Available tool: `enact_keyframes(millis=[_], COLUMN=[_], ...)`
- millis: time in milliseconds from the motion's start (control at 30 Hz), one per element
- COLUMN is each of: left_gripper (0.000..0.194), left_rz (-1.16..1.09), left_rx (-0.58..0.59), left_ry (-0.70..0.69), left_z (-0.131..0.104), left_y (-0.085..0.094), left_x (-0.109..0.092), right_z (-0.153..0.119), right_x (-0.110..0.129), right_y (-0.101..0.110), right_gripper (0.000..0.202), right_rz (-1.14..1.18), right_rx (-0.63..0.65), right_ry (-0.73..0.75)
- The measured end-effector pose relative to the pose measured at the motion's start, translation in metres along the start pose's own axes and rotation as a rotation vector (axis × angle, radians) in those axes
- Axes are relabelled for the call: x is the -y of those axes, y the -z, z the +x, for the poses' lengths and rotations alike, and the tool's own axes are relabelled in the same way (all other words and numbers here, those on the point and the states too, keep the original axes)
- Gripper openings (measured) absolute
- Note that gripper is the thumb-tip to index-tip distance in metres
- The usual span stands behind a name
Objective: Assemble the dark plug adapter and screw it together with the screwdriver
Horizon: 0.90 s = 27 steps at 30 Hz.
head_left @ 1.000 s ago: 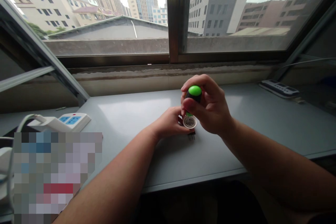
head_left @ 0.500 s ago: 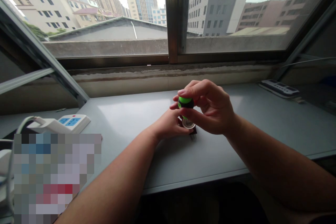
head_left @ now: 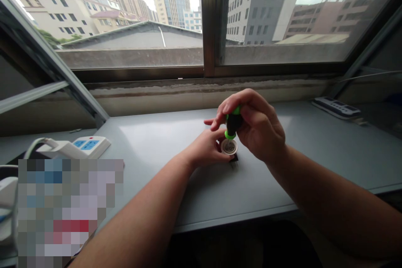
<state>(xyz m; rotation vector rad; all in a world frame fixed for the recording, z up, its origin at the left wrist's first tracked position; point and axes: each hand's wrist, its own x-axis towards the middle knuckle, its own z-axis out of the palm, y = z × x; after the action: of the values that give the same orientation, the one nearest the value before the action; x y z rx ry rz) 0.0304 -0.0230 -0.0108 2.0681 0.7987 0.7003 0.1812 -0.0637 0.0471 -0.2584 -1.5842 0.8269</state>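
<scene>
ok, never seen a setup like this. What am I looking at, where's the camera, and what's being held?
No machine here: each grip is a person's bare hand. The view comes from a camera worn on that person's head, looking forward and down. The left grip holds a round, pale cup-like piece. The right grip holds a green-and-black screwdriver-like tool, shaft pointing down at that piece; contact is too small to judge. On the grey table, a white power strip sits at left and another strip at far right. The lower-left corner is pixelated.
</scene>
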Motion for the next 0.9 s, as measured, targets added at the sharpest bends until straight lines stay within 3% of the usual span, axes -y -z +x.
enact_keyframes(millis=[167, 367, 567, 733, 900], left_gripper=[0.017, 0.021, 0.019, 0.021, 0.019], left_rz=[0.108, 0.108, 0.114, 0.128, 0.14], left_rx=[0.019, 0.026, 0.044, 0.03, 0.015], left_ry=[-0.05, -0.064, -0.056, -0.024, -0.042], left_z=[0.0, -0.001, -0.001, -0.003, -0.002], left_y=[0.001, 0.0, 0.001, 0.001, 0.0], left_x=[0.001, 0.001, -0.002, -0.006, -0.006], right_z=[0.002, 0.001, 0.0, -0.001, -0.003], right_x=[-0.012, -0.01, -0.014, -0.01, -0.009], right_y=[0.004, 0.001, 0.0, -0.002, -0.002], right_gripper=[0.026, 0.023, 0.022, 0.022, 0.022], right_rz=[-0.009, 0.101, 0.122, 0.148, 0.15], right_rx=[-0.156, -0.095, -0.149, -0.051, -0.111], right_ry=[0.024, -0.055, 0.064, -0.007, 0.035])
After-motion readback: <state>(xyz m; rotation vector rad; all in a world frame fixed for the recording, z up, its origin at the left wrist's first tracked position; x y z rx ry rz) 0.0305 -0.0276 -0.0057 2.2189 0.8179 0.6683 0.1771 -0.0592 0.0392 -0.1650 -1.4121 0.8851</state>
